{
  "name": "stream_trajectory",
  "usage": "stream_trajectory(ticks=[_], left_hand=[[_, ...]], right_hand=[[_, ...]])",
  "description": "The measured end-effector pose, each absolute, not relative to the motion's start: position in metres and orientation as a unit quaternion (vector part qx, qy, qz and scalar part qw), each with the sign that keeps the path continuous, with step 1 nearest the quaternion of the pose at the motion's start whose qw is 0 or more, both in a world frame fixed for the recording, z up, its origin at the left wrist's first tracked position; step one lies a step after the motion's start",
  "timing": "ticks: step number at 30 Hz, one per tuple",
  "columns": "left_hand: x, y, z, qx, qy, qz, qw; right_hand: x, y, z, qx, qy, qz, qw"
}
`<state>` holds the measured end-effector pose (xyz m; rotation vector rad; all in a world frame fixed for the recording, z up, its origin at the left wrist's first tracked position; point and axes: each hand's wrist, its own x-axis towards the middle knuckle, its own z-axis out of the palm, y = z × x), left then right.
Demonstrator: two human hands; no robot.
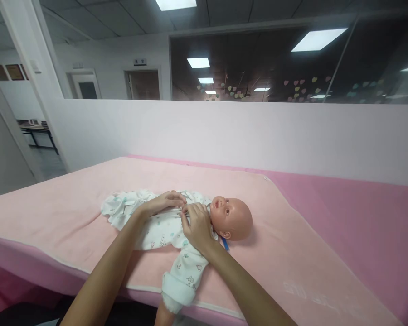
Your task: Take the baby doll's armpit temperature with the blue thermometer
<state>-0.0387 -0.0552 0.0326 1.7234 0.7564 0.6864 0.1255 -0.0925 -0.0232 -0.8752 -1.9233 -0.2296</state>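
Note:
A baby doll (231,218) lies on its back, its bald head to the right and one arm hanging toward the near edge. It wears a white printed outfit (161,231) with a folded cuff. My left hand (166,201) rests over the doll's chest, fingers bent toward the front of the outfit. Beside it, near the doll's neck, my right hand (197,225) has its fingers curled at the fabric, thumb and fingertips close together. The fingertips of both hands nearly meet, and what lies between them is too small to make out.
The doll lies on a light pink blanket (285,253) over a darker pink surface (360,213). A white half wall (224,136) with a window above stands behind. A blue strip (225,244) shows beneath the doll's neck. Far left is a desk (37,129).

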Motion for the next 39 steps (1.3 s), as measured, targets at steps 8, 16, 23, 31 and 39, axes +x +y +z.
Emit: stream_trajectory(ticks=[8, 16, 23, 31, 39], left_hand=[[-0.046, -0.063, 0.027, 0.802, 0.314, 0.254, 0.439], [-0.045, -0.062, 0.024, 0.789, 0.324, 0.27, 0.446], [-0.046, -0.059, 0.023, 0.796, 0.305, 0.266, 0.451], [-0.048, -0.055, 0.018, 0.776, 0.315, 0.286, 0.466], [-0.047, -0.058, 0.02, 0.743, 0.324, 0.297, 0.504]], right_hand=[[0.125, -0.093, -0.022, -0.373, -0.783, -0.043, 0.496], [0.126, -0.094, -0.02, -0.381, -0.785, -0.012, 0.488], [0.126, -0.095, -0.019, -0.38, -0.785, -0.011, 0.489], [0.126, -0.094, -0.019, -0.373, -0.792, -0.005, 0.483], [0.126, -0.096, -0.017, -0.374, -0.8, -0.005, 0.469]])
